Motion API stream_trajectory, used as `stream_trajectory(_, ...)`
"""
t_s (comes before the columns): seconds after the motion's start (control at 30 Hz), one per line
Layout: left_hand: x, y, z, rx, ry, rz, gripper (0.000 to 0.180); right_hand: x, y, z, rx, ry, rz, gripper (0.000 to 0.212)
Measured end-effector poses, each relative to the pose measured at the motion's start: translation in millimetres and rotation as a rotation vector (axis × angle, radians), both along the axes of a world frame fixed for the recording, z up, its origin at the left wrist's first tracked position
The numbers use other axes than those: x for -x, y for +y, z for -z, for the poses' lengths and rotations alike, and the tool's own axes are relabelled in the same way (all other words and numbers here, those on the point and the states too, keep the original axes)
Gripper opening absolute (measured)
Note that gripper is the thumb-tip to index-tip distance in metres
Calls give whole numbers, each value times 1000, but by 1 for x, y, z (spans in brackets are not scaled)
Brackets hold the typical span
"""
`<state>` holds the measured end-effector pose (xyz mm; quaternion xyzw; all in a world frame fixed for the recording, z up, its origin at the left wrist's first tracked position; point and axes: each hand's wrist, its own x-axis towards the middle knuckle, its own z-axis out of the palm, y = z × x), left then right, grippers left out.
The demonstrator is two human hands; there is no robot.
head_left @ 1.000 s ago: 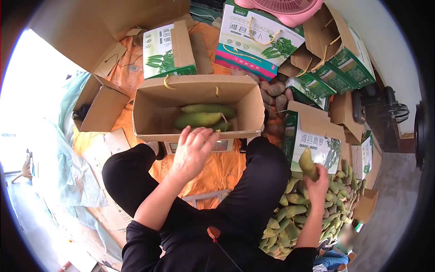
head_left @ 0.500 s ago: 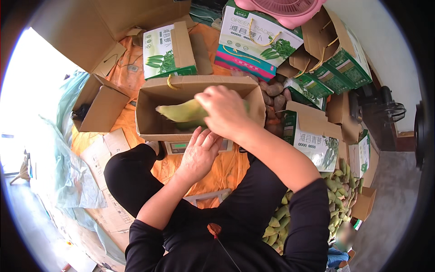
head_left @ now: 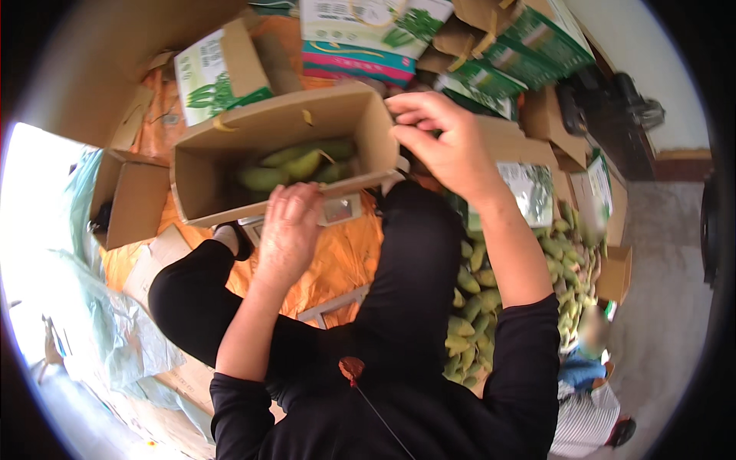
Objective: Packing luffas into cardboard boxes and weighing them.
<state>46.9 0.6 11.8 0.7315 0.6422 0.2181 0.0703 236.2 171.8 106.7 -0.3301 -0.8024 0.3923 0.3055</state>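
Several green radishes (head_left: pixel 303 165) lie in an open cardboard box (head_left: pixel 284 112) in front of me, gathered toward its right half. My left hand (head_left: pixel 290 226) is at the box's near wall, back of the hand up, fingertips at the rim. Its fingers are stretched out close together, and it holds no radish. Just past the box's right end is my right hand (head_left: pixel 448 142), fingers loosely bent and apart, with nothing between them. Under the box a scale (head_left: pixel 341 208) shows in part.
A big pile of green radishes (head_left: pixel 479 307) lies to my right. Printed radish cartons (head_left: pixel 376 23) stand behind the box, and another carton (head_left: pixel 521 180) stands at right. A smaller open box (head_left: pixel 138 199) is at left, beside plastic sheeting (head_left: pixel 100 307). Orange sheeting (head_left: pixel 330 249) covers the floor.
My right hand has let go of a green radish, which now lies in the box, and moved right past the box's end. The view has turned rightward. My left hand stays by the near rim.
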Motion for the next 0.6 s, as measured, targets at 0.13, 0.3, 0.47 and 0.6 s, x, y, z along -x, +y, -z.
stream_trajectory(0.13, -1, 0, -4, 27, 71, -3, 48, -108, -12, 45, 170, -24, 304, 25)
stream_trajectory(0.3, -6, 2, -4, 9, 67, -1, 45, -212, -78, 124, 239, -543, 574, 28)
stream_trajectory(0.47, -13, 4, -7, 24, 73, 38, 48, -284, -168, 226, 338, -1039, 482, 30)
stream_trajectory(0.6, -8, 2, -22, 145, 31, -25, 52, -303, -229, 262, 603, -1259, 295, 44)
